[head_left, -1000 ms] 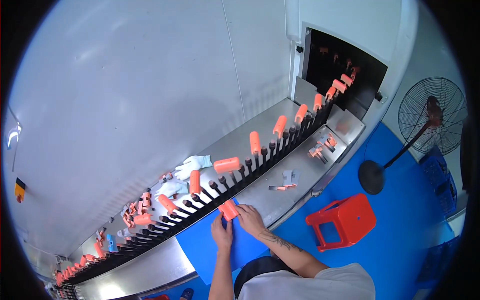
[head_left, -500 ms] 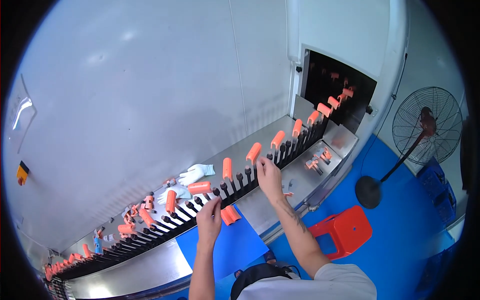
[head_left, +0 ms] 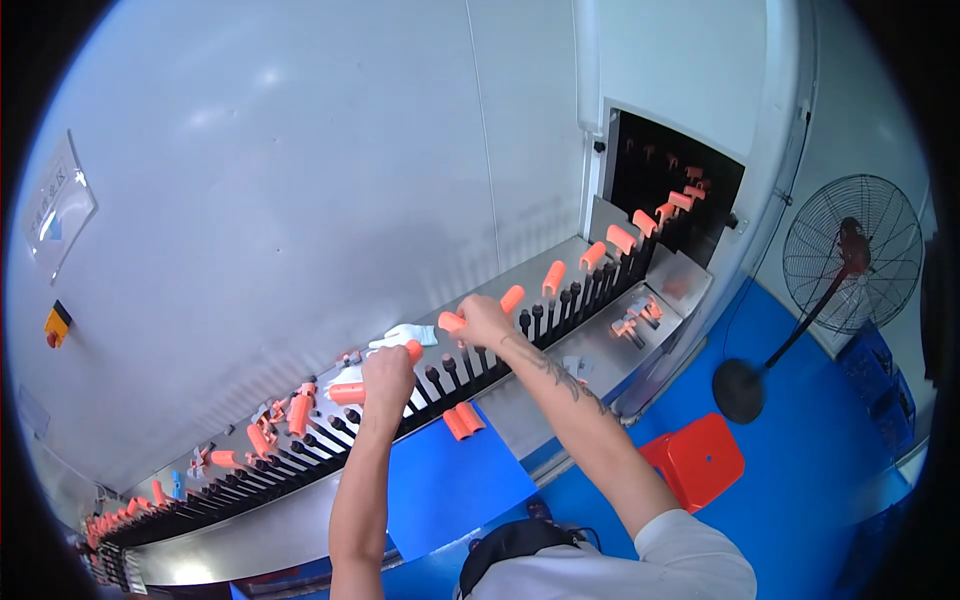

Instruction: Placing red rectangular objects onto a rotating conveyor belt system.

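My left hand (head_left: 388,378) is closed around an orange half-tube cover (head_left: 414,350), whose end shows above the fingers. Further right, my right hand (head_left: 486,322) grips another orange half-tube cover (head_left: 451,322), and most of its fingers are hidden behind the hand. Both covers are over the row of black pegs (head_left: 433,376). Beside my left hand, an orange cover (head_left: 347,393) sits on the row; another orange cover (head_left: 512,298) stands just right of my right hand. Two orange covers (head_left: 463,421) lie side by side at the top edge of a blue sheet (head_left: 460,485).
The peg row runs from the far left to a dark opening (head_left: 690,165) at right. White gloves (head_left: 405,337) and loose clips (head_left: 275,411) lie behind it. More clips (head_left: 637,318) rest on the right tray. A red stool (head_left: 700,460) and a standing fan (head_left: 850,250) are at right.
Both hands have moved left and up, and each has closed on an orange cover. Covers on the peg row have shifted left along it.
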Available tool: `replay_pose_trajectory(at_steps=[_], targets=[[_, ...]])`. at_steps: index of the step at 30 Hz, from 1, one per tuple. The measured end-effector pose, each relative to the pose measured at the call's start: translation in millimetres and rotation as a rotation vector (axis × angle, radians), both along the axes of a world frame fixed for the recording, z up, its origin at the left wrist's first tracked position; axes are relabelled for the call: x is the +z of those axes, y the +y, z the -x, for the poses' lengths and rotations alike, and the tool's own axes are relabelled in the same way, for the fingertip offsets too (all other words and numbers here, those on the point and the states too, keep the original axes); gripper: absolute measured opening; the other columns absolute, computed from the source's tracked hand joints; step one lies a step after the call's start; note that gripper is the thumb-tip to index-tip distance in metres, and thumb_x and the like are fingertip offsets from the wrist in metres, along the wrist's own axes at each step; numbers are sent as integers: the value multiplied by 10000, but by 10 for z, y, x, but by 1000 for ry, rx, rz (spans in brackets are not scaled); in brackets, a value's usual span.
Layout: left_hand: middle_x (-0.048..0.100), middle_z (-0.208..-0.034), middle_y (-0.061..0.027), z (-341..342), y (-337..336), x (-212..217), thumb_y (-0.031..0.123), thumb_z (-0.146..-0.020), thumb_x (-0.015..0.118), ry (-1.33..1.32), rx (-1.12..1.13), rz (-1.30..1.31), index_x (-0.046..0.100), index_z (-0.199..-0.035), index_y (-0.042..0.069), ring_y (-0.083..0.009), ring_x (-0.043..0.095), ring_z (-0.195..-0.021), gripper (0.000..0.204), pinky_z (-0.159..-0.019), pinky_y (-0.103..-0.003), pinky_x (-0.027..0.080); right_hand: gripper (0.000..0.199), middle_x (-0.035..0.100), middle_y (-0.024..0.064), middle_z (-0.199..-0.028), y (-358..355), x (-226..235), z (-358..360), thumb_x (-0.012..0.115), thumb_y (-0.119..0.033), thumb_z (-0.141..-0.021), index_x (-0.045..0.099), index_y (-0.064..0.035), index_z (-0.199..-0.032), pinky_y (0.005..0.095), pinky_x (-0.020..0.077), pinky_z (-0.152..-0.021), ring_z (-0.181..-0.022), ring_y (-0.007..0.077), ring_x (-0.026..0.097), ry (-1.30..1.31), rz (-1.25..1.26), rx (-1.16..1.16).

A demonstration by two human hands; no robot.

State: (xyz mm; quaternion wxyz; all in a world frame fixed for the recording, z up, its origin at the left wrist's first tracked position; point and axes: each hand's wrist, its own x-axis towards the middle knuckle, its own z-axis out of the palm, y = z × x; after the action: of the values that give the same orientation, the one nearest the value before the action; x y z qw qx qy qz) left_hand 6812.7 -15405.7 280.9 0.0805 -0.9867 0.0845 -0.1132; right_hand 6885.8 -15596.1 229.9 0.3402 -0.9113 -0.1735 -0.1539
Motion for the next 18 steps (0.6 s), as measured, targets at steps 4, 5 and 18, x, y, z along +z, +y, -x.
replay_pose_trajectory(at_steps=[4,5,18], targets=[[646,-825,-172,678,-154,-98,104,-830,699,-631,-202,253,627,-1052,-15,-358,644,-809,261,-680,-465,513,317,741,88,-953,-469,-309,118,703,-107,-853,682,34,-1136,283,534,-713,-837,108,682,233,-770,98],[660,-870,-178,953,-277,-75,156,-818,735,-270,53,532,661,-1059,-7,-340,641,-804,301,-697,-437,513,348,740,80,-965,-536,-442,355,687,-102,-876,656,25,-1198,274,540,-753,-867,123,685,198,-875,99],[661,-1021,-251,1117,-701,-2704,250,-812,768,-41,180,935,563,-1291,-22,-331,681,-783,587,-712,-410,538,316,602,148,-1249,-349,-2366,1665,628,-79,-868,613,-18,-1178,417,482,-965,-1139,321,576,-111,-320,200]])
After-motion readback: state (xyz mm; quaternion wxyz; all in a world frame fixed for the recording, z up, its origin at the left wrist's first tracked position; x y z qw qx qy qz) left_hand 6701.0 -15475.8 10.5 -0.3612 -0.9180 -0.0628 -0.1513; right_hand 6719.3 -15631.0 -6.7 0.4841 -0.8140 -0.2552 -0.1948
